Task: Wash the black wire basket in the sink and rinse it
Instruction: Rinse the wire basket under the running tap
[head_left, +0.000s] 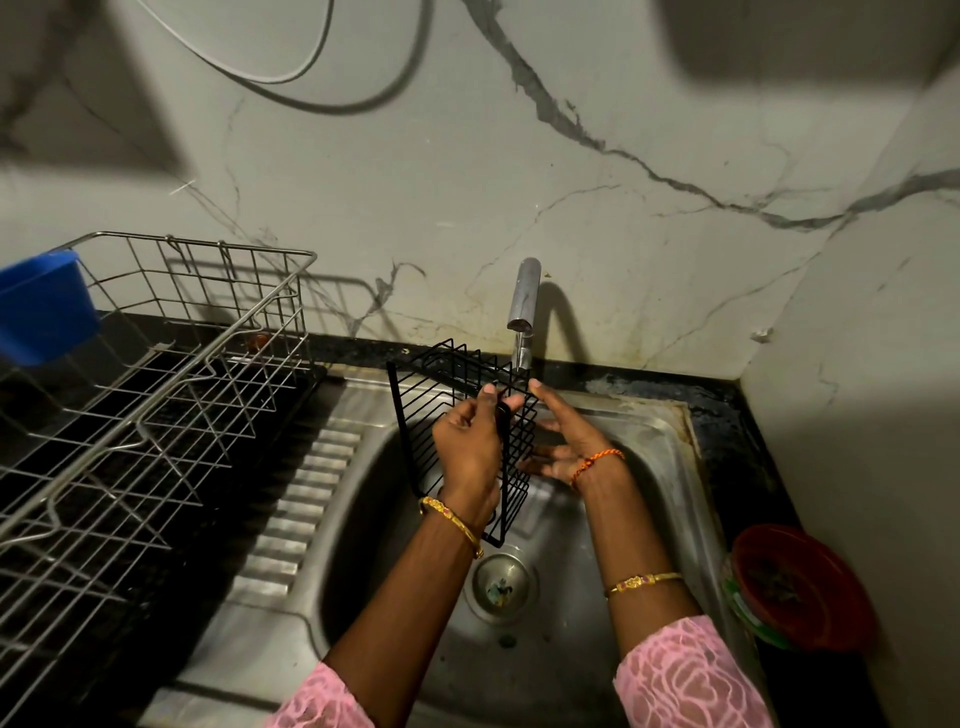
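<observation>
**Wire basket held under running tap**

Pink sleeves (685, 675) framed both forearms reaching over the steel sink (660, 447). Left hand (470, 447) had its grip curled round the black wire basket (457, 395), holding it tilted above the basin beneath the tap (523, 296). Right hand (569, 441) lay open-fingered against the basket's far side. A steel dish rack (156, 374) stood on the bench at left.

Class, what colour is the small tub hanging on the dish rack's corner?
Blue: the tub on the dish rack, head view.
</observation>
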